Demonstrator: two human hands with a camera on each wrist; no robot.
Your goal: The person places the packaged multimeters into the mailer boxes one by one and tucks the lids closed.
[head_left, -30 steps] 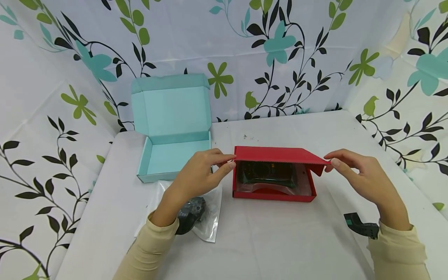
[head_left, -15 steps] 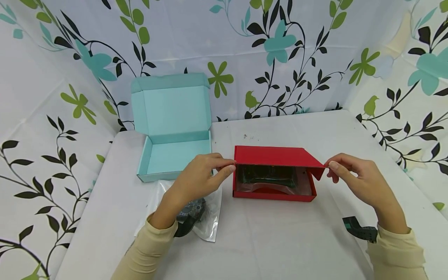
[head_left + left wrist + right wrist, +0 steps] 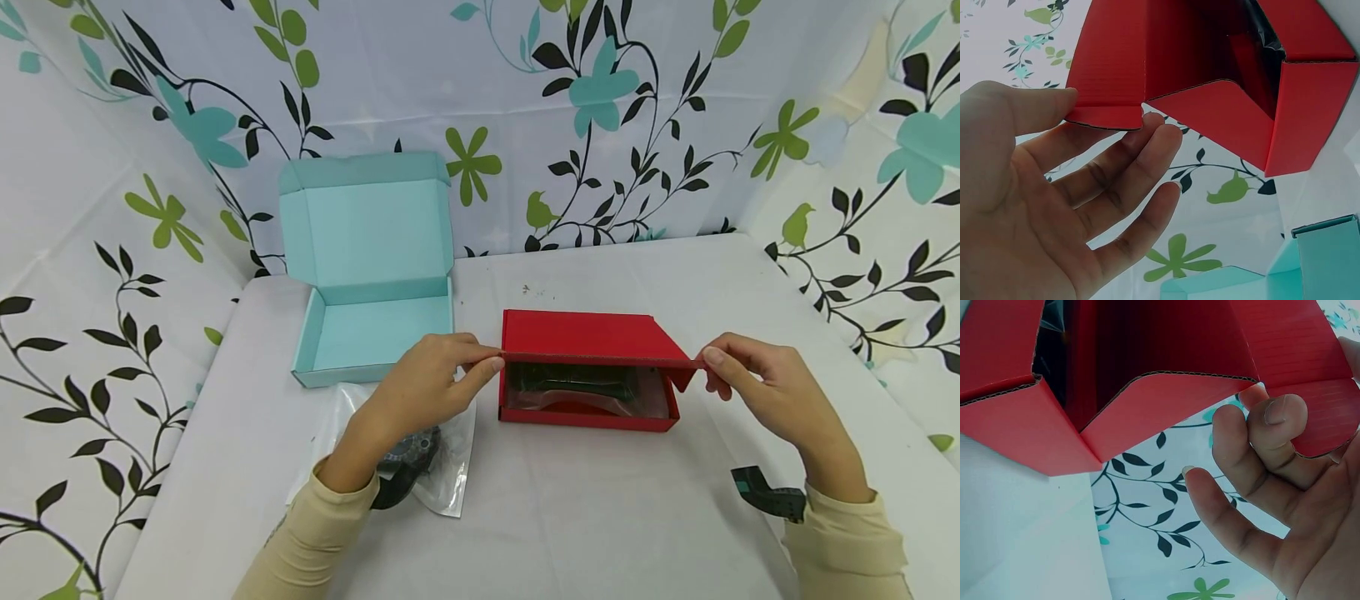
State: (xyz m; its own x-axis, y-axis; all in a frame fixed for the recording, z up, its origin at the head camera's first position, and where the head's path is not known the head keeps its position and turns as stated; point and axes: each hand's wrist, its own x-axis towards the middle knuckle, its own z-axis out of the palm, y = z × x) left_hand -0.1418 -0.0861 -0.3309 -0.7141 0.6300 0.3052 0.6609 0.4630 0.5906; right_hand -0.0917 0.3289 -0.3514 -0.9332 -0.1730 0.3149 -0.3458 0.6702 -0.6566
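At frame centre we pinch the red box (image 3: 588,371) lid's front corners: our left hand (image 3: 423,387) grasps the left corner, our right hand (image 3: 757,387) the right. The teal box (image 3: 371,275) stands open at upper left.

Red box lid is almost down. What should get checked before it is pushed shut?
1. Left hand pinches the red cardboard box lid at its left corner: ok.
2. Right hand pinches the right corner: ok.
3. Dark item in clear plastic lies below the box walls: cannot tell.
4. Side flap tucked inside the wall: not ok, it hangs outside.
5. Open teal cardboard box stands apart from the lid: ok.
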